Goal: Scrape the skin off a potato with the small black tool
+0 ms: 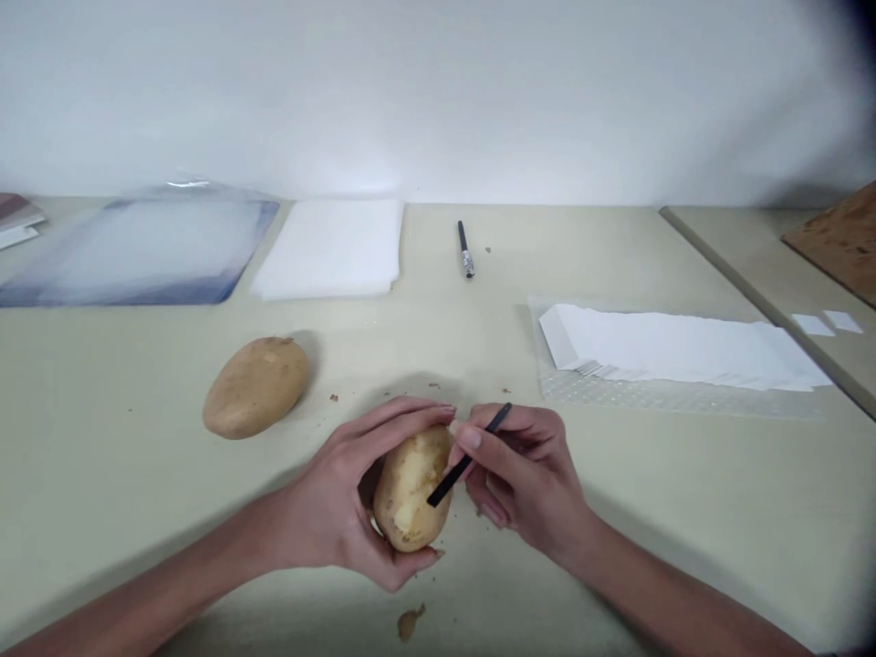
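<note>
A light brown potato [411,493] with pale scraped patches stands in my left hand [349,493], whose fingers and thumb wrap round its left side, top and bottom. Between thumb and fingers, my right hand [524,474] pinches a thin black tool [465,459]. The tool's flat lower end lies against or just over the potato's right side; whether it touches, I cannot tell. Another potato [256,387], unscraped, rests on the table to the left of my hands. A loose bit of peel [409,624] lies below the held potato, and small brown crumbs are scattered round it.
Behind my hands, a black pen [465,248] lies near the wall. White sheets [332,248] and a blue-edged clear plastic bag [151,251] are at the back left. Fanned white papers [684,347] lie on bubble wrap [657,398] at the right. A brown board [839,237] stands far right.
</note>
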Demonstrator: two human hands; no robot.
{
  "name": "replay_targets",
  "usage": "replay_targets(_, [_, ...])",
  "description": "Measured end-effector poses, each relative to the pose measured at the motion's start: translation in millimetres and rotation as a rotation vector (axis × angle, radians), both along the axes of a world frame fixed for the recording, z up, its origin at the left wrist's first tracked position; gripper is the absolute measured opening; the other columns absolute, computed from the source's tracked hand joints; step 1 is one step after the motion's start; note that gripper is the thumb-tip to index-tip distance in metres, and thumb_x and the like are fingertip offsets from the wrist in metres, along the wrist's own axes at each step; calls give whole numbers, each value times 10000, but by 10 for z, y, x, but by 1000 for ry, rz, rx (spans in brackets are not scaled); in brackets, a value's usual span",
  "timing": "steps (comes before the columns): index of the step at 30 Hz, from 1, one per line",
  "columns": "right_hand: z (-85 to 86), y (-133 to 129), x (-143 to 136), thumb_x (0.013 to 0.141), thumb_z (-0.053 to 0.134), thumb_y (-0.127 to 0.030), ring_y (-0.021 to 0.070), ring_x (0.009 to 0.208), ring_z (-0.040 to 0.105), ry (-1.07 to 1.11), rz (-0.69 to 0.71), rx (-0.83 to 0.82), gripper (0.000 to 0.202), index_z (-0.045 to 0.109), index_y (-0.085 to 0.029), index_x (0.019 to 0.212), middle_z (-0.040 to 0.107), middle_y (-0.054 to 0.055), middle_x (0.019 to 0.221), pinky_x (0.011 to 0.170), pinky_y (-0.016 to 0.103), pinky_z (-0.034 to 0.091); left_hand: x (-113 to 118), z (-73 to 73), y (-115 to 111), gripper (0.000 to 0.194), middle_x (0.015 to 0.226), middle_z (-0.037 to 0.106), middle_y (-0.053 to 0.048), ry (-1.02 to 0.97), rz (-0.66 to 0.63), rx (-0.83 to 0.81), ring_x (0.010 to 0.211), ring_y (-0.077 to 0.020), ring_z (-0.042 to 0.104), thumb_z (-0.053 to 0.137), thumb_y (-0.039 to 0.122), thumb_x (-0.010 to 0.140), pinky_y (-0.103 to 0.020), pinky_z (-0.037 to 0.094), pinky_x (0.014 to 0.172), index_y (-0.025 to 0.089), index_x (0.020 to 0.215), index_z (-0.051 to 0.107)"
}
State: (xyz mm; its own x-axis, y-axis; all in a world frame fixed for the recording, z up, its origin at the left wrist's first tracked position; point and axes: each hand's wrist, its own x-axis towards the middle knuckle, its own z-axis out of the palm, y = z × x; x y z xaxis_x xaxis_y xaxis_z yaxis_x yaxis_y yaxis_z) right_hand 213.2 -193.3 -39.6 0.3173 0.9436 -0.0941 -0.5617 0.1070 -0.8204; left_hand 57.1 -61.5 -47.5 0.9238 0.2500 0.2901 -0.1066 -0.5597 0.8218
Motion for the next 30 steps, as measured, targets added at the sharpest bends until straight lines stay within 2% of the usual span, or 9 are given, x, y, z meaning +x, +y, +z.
replay_targets(3, [29, 0, 50, 929, 754, -244, 12, 336, 477, -40, -28, 2, 197, 759, -147, 757, 684, 3, 652, 312, 102, 341, -11, -10, 4, 1024, 1425, 588, -109, 10, -2, 7, 1246, -328, 633, 877, 225, 537, -465, 536, 1057, 272, 1479, 478])
replay_targets(8, [29, -12, 27, 932, 751, -256, 19, 343, 460, -71, 28, -5, 235, 747, -134, 731, 557, -39, 535, 326, 107, 338, -21, 1, 2, 1020, 1447, 574, -115, 50, -1, -5, 1282, -342, 610, 874, 241, 545, -477, 521, 1086, 260, 1487, 484])
replay_targets(14, [11, -22, 2, 945, 735, -269, 26, 357, 464, -84, 65, 1, 233, 722, -140, 751, 595, -20, 565, 333, 117, 327, -40, 10, -10, 1018, 1446, 574, -95, 39, -1, 2, 1281, -317, 615, 856, 226, 552, -434, 531, 1074, 278, 1491, 468])
replay_targets(20, [1, -41, -21, 932, 747, -297, 30, 348, 454, -85, 82, -19, 251, 702, -137, 743, 561, -30, 552, 323, 122, 324, -33, 0, -15, 1010, 1442, 570, -96, 41, -10, -5, 1255, -308, 629, 854, 232, 566, -418, 546, 1048, 279, 1496, 463])
replay_targets(22, [-1, -47, -30, 931, 747, -305, 32, 351, 457, -93, 82, -43, 263, 694, -135, 738, 562, -26, 554, 322, 124, 318, -25, 6, -14, 1008, 1437, 573, -106, 39, -12, -8, 1245, -320, 633, 852, 232, 566, -431, 550, 1038, 278, 1496, 466])
replay_targets(26, [39, -46, -52, 941, 734, -332, 33, 345, 417, -90, 62, -97, 327, 662, -138, 687, 462, -55, 480, 324, 127, 290, -14, 13, -17, 1006, 1419, 586, -126, 6, -26, -18, 1225, -336, 641, 853, 214, 562, -445, 561, 1010, 275, 1493, 477])
replay_targets(30, [108, -48, -92, 934, 740, -342, 31, 357, 402, -113, 4, -143, 346, 647, -136, 672, 473, -45, 494, 333, 136, 283, -7, 13, -25, 1006, 1408, 601, -130, -22, -14, -12, 1217, -344, 648, 861, 213, 560, -458, 569, 1001, 281, 1490, 482])
